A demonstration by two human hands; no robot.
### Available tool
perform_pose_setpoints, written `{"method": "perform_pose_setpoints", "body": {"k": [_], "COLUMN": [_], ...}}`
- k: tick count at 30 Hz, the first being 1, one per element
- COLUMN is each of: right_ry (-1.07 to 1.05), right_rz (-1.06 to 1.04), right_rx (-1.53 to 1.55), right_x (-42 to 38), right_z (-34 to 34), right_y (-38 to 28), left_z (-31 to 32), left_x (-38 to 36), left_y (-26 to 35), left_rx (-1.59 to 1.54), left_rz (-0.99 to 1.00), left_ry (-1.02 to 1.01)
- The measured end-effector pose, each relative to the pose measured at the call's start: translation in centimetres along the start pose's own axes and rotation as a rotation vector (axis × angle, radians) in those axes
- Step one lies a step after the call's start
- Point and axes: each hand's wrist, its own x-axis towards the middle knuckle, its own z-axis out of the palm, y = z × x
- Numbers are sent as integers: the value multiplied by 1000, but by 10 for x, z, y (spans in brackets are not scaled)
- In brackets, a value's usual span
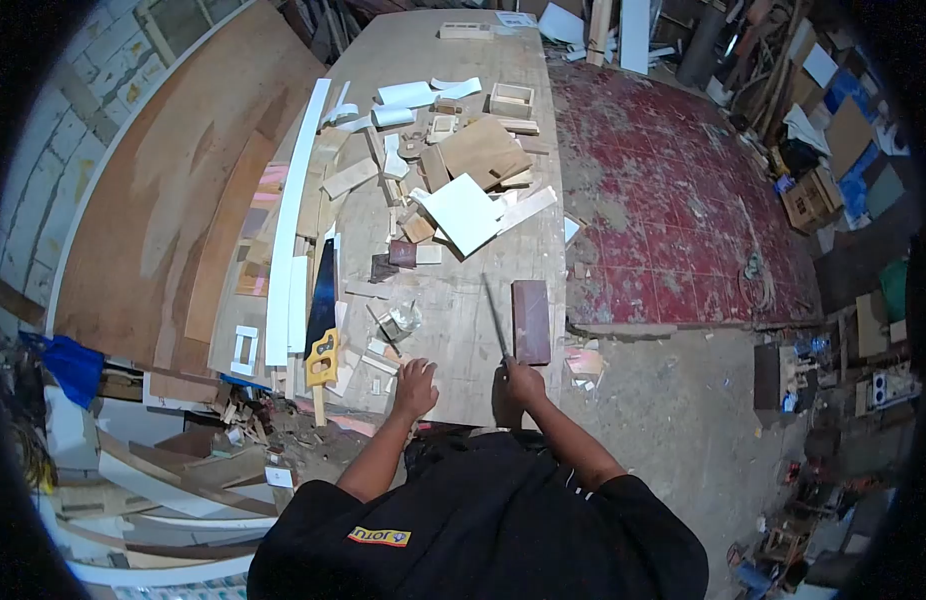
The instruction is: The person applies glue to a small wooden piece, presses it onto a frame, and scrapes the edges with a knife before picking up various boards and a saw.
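My right hand point(524, 383) is closed round the handle end of a long thin dark tool point(495, 314), whose blade points away from me over the table. Just right of the tool lies a reddish-brown block point(531, 322). My left hand point(416, 388) rests on the table's near edge with its fingers spread, holding nothing. Wood scraps point(382, 357) and a crumpled clear plastic piece point(405, 318) lie close beyond it. To its left is a handsaw point(324, 310) with a yellow handle.
On the wooden table point(463, 385) are a white square board point(464, 214), a brown panel point(485, 152), an open small box point(511, 100) and a long white strip point(298, 220). A large wood sheet point(153, 220) leans at left. Red tiled floor point(673, 200) lies at right.
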Motion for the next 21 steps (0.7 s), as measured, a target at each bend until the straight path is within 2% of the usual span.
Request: {"method": "perform_pose_setpoints", "body": {"k": [4,6,7,9,10,11,14,16,17,19,21], "right_ry": [-56,-287,-301,-695,-774,-788,-690,-433,-433,-149,-144], "right_rz": [-30,-130,-140,52,178,172,123,119,118,407,448], "right_rx": [30,124,118,387,615,608,584,783,786,927,971], "right_x": [10,16,17,19,18,18,26,21,23,25,26], "right_z": [-12,-20,-26,-36,-40,-43,-33,-50,-57,-66,-77], "right_y": [24,31,34,40,45,48,83,90,94,105,112], "left_z": [21,25,26,28,29,29,28,30,31,30,28], "left_x": [-2,-5,-7,-11,-13,-15,-12,-9,-5,7,23], "left_y": [18,29,37,49,55,60,72,73,72,72,71], "left_rx": [17,-19,-22,0,-4,-4,-47,-124,-121,-169,-221], "left_rz": [-138,-216,-234,-374,-410,-426,-416,-344,-344,-281,-266], "left_ry": [14,27,29,17,-2,-1,27,41,41,91,95]}}
